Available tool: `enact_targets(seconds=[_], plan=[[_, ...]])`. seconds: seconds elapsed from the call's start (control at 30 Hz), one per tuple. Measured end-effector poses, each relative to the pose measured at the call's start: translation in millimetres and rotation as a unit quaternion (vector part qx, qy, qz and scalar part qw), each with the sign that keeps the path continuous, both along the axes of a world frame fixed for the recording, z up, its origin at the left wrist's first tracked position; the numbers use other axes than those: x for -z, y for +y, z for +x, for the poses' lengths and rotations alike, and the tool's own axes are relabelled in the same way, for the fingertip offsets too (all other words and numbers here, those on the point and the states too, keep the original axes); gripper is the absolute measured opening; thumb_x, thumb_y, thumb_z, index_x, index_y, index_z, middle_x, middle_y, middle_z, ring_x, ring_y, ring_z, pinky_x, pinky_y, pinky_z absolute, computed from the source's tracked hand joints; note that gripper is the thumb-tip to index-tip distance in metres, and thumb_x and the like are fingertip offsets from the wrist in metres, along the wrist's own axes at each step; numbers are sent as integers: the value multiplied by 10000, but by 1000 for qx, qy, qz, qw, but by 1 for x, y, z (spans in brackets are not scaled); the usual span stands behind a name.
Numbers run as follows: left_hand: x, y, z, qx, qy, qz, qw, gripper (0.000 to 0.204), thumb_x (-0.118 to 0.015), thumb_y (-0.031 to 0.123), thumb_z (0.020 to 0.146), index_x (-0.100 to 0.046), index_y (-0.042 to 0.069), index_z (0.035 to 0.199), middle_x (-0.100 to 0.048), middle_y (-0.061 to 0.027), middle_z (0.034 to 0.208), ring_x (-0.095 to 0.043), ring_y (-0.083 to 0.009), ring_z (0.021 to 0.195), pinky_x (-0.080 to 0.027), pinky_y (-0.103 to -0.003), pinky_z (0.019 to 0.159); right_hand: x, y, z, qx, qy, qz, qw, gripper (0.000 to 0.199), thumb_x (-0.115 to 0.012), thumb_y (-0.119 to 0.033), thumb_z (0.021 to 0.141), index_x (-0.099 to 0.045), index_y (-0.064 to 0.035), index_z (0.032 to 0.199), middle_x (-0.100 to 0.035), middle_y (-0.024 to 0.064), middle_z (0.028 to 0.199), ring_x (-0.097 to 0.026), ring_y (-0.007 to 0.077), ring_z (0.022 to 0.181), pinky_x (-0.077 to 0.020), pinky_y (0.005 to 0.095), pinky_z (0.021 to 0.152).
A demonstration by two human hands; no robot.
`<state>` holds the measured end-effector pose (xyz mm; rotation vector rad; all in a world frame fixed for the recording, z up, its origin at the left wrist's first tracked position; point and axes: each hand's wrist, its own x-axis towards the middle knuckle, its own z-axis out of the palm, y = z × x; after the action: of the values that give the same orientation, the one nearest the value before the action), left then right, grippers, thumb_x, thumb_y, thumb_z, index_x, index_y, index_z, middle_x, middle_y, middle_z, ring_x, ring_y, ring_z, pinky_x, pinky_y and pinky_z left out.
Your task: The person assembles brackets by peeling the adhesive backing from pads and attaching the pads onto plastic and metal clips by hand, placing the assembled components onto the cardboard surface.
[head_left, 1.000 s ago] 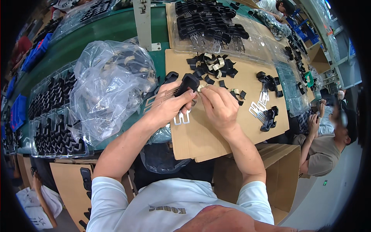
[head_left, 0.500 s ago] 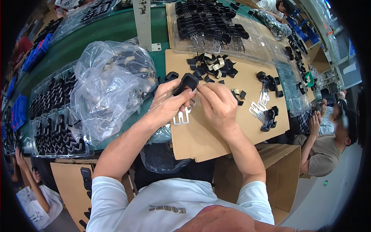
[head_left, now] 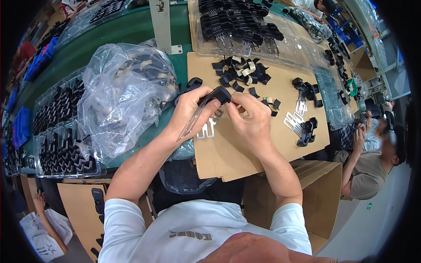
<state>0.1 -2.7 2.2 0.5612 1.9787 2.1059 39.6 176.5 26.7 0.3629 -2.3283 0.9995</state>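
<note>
My left hand point(head_left: 191, 113) is closed around a black plastic part with thin metal prongs point(head_left: 218, 95). The black end points up and to the right, and the prongs run down across my palm toward the wrist. At its right end, the fingertips of my right hand point(head_left: 252, 116) pinch the part's edge; whether a smaller piece is between them is hidden. Flat silver metal pieces point(head_left: 206, 130) lie on the cardboard just beneath my hands. Another curved black part point(head_left: 193, 83) rests just beyond my left hand.
Small curved black and beige pieces point(head_left: 243, 70) are heaped on the cardboard sheet point(head_left: 232, 162). Similar pronged parts lie at its right point(head_left: 307, 131) and fill a clear tray point(head_left: 289, 57) behind. A bulging plastic bag point(head_left: 118, 101) and trays of black parts point(head_left: 66, 153) stand left. A metal post point(head_left: 161, 26) rises behind.
The black part has turned in my hands, its end tipping further right and its prongs now showing along my left wrist. My right fingers have shifted slightly at its edge.
</note>
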Motion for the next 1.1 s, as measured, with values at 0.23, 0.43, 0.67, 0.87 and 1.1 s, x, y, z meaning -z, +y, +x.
enact_targets(seconds=[0.23,0.43,0.67,0.87,1.1], plan=[[-6,2,2,2,43,-25,999,56,-625,32,967,-674,28,991,-610,-15,731,-528,-73,615,-434,-199,559,-8,-2,5,25,-54,25,998,85,-733,8,789,-735,5,874,-711,78,747,-585,189,573,-465,302,543],[-1,2,1,8,62,-42,997,69,-623,31,963,-679,16,1000,-609,-17,728,-530,-76,619,-433,-201,561,-4,-4,5,46,-54,53,996,78,-735,-32,786,-723,2,856,-689,80,710,-576,199,558,-459,313,532],[-7,2,4,18,-11,-25,999,89,-651,44,945,-692,-23,987,-661,-41,768,-551,-112,629,-453,-244,585,-2,-7,3,63,-52,67,994,87,-732,-61,790,-718,6,845,-672,80,677,-563,205,533,-450,321,513],[-13,-1,1,33,-123,-4,992,105,-629,61,940,-691,-19,966,-658,-37,771,-567,-102,633,-462,-233,577,-10,-3,2,36,-140,-21,989,107,-726,-58,804,-723,35,857,-680,77,683,-534,157,539,-439,279,520],[-15,0,1,42,-156,8,987,114,-634,116,989,-675,16,950,-597,-8,666,-512,-64,579,-402,-200,517,-22,0,4,16,-222,-78,972,136,-720,-73,807,-720,52,861,-686,80,689,-506,141,535,-428,271,520]])
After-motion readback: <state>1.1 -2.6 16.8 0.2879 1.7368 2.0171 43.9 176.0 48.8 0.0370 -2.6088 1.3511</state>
